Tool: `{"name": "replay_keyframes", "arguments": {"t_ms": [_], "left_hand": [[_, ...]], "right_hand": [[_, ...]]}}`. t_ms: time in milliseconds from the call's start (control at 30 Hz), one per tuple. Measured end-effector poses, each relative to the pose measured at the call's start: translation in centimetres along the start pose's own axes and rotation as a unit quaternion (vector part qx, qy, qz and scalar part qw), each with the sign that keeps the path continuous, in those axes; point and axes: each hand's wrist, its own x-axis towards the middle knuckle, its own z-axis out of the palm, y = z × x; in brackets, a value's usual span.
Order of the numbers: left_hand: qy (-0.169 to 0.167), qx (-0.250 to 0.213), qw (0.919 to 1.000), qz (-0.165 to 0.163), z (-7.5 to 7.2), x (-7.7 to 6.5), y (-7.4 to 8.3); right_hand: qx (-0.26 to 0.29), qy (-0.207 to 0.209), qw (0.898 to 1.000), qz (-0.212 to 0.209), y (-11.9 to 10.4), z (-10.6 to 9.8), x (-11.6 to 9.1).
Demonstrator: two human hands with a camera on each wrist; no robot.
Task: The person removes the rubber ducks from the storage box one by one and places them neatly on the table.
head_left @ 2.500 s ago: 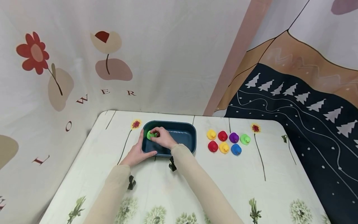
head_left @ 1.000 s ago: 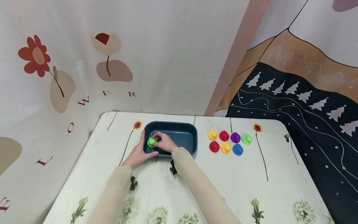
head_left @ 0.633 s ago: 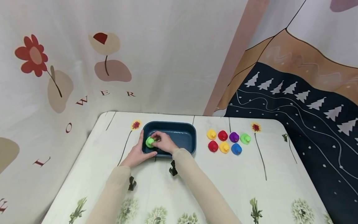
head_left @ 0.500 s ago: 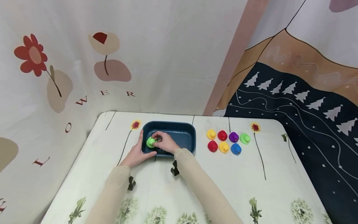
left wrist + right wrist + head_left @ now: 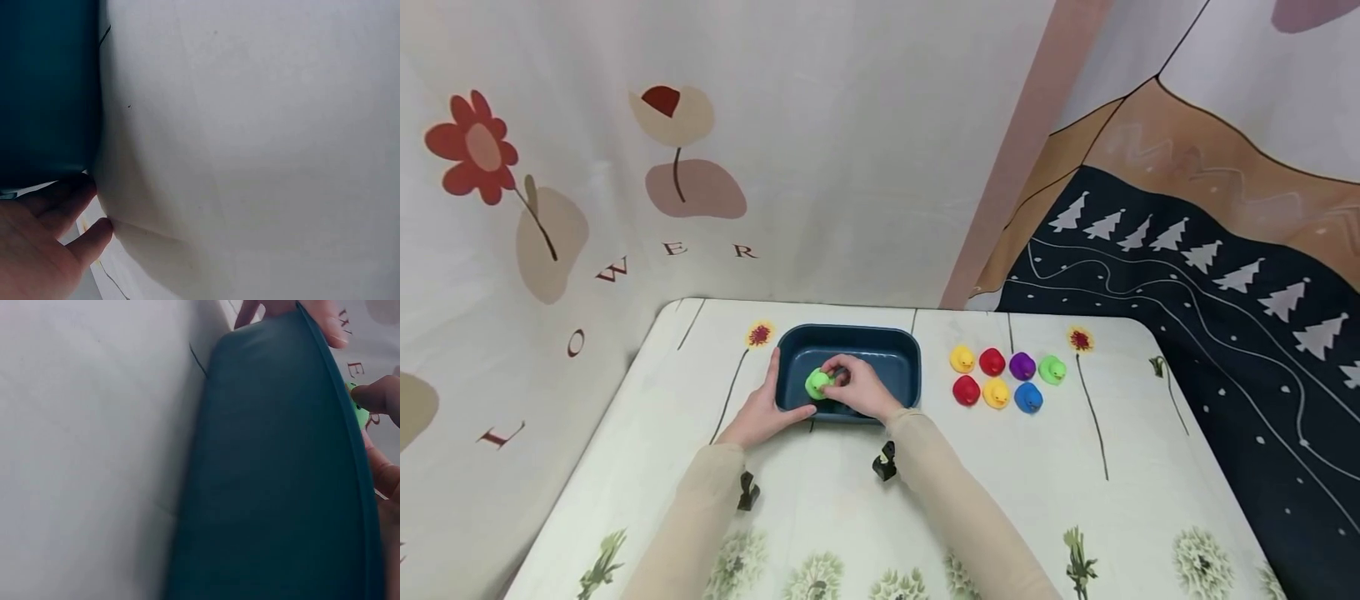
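Observation:
In the head view, a dark blue rectangular tray (image 5: 887, 358) stands on the table. My left hand (image 5: 763, 410) holds its near-left corner, thumb along the front rim and index finger up the left side. In the left wrist view, the other left fingers (image 5: 90, 240) bend at the tray's corner, near the cloth. My right hand (image 5: 863, 390) reaches over the front rim and pinches a green rubber duck (image 5: 817, 384) inside the tray, at its left part. The tray wall hides most of that duck in the right wrist view. Whether it touches the tray floor I cannot tell.
Right of the tray, several rubber ducks sit in two rows, among them a purple duck (image 5: 1022, 366), a blue duck (image 5: 1028, 397) and another green duck (image 5: 1052, 369). A white floral cloth (image 5: 850, 517) covers the table. Printed curtains (image 5: 850, 167) hang behind it.
The green duck in my right hand has come from the tray's back-left corner toward the front, then a little to the right. My left hand stays at the corner.

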Motion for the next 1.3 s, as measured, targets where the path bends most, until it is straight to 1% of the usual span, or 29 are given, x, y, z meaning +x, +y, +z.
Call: {"name": "replay_keyframes", "arguments": {"t_ms": [233, 467, 633, 767, 867, 1100, 1300], "left_hand": [[-0.001, 0.001, 1.0, 0.003, 0.1, 0.1, -0.1], [-0.004, 0.001, 1.0, 0.0, 0.2, 0.2, -0.3], [-0.005, 0.0, 1.0, 0.0, 0.2, 0.2, -0.2], [0.0, 0.0, 1.0, 0.006, 0.1, 0.1, -0.1], [0.001, -0.001, 0.9999, 0.01, 0.0, 0.0, 0.0], [-0.001, -0.003, 1.0, 0.009, -0.2, -0.1, 0.2], [-0.002, -0.002, 1.0, 0.009, -0.2, -0.1, 0.0]], "right_hand": [[0.002, 0.019, 1.0, -0.01, 0.0, -1.3, -0.8], [0.007, 0.032, 0.999, -0.002, -0.3, -2.6, -1.9], [0.002, 0.044, 0.999, -0.008, -0.3, -3.3, -2.5], [-0.004, 0.049, 0.999, -0.014, -0.3, -3.9, -2.8], [0.001, 0.051, 0.999, -0.016, -0.4, -4.3, -3.1], [0.006, 0.057, 0.998, -0.021, -0.6, -5.7, -4.1], [0.011, 0.067, 0.998, -0.007, -0.6, -7.0, -5.0]]}}
